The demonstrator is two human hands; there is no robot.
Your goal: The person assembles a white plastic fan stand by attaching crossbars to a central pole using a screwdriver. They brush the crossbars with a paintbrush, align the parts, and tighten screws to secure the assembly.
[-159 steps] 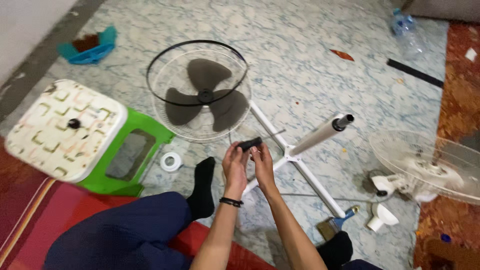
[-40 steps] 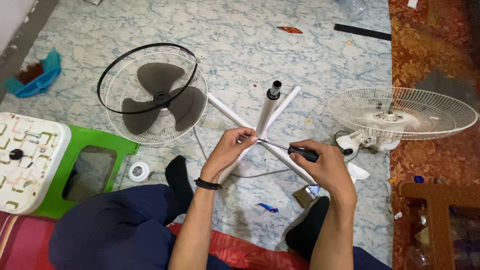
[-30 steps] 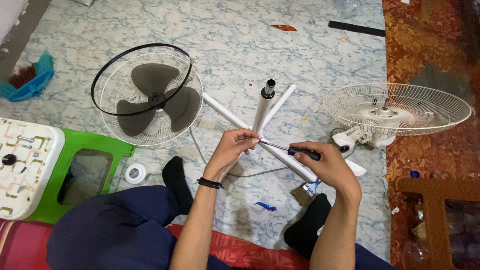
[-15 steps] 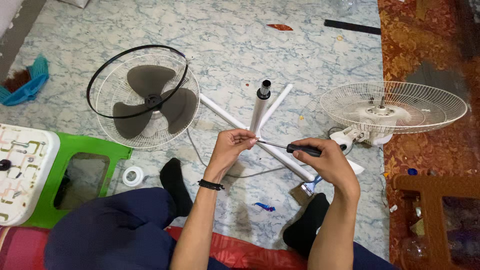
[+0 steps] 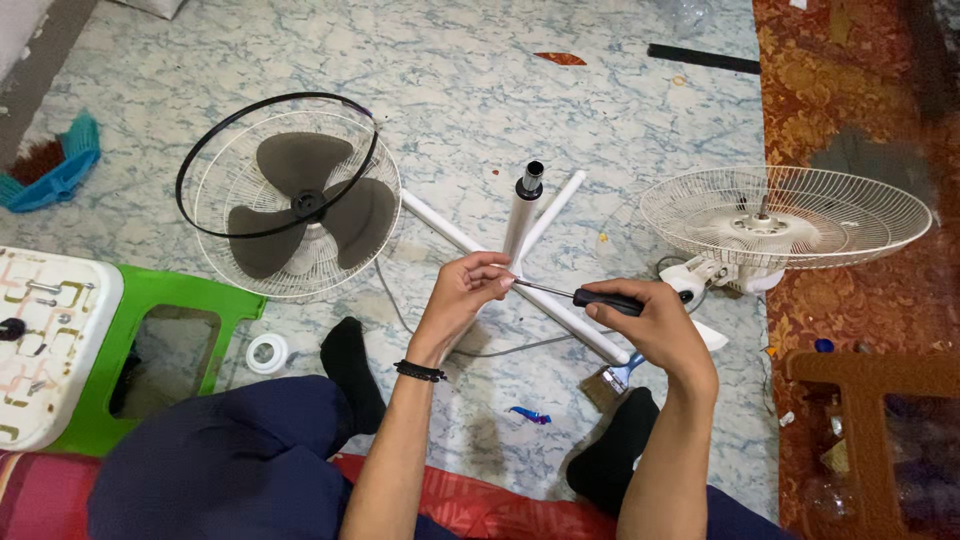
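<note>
My right hand [image 5: 655,325] grips the black handle of a screwdriver [image 5: 590,296], whose metal shaft points left. My left hand [image 5: 465,291] pinches the shaft's tip, fingers closed around it; whatever small part is there is hidden. Both hands hover above the white cross-shaped fan stand base [image 5: 560,300] with its upright pole [image 5: 522,215]. A front fan grille with grey blades and a loose black ring [image 5: 290,195] lies to the left. The white rear grille with the motor head [image 5: 785,220] lies to the right.
A green plastic stool [image 5: 165,345] and a white patterned stool top [image 5: 40,340] with small parts stand at left. A white tape roll [image 5: 267,353], a paintbrush [image 5: 612,377], a blue scrap [image 5: 528,414] and a grey cable lie on the marble floor. A wooden frame [image 5: 860,400] stands at right.
Over five seconds the view swung so the stand and my hands sit centre. In the last second my hands stayed together on the screwdriver, shifting only slightly upward.
</note>
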